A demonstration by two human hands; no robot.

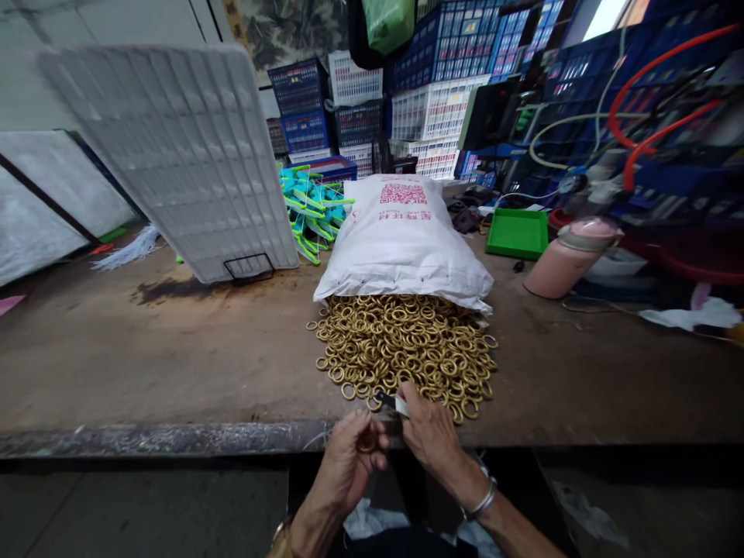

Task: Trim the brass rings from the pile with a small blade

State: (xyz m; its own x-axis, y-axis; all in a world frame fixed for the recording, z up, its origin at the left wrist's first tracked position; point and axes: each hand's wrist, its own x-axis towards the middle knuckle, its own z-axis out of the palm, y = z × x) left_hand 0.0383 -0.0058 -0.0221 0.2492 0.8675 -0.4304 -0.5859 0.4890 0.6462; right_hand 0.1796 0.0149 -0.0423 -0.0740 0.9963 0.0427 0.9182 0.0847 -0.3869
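My left hand (347, 457) is closed around a brass-coloured ring (367, 443), just in front of the table edge. In my right hand (428, 430) is a small knife (400, 404) with a dark blade and a pale, whitish handle; the blade points left, over the near rim of the ring pile. A heap of loose brass-coloured rings (401, 349) spills from the open mouth of a white woven sack (401, 240) with red print. The two hands are close together but apart.
A translucent ribbed plastic panel (186, 155) stands upright at the left. Behind it lie green and turquoise plastic pieces (317, 205). To the right are a green tray (517, 234) and a pink bottle (570, 256). Stacked crates (433, 116) fill the back.
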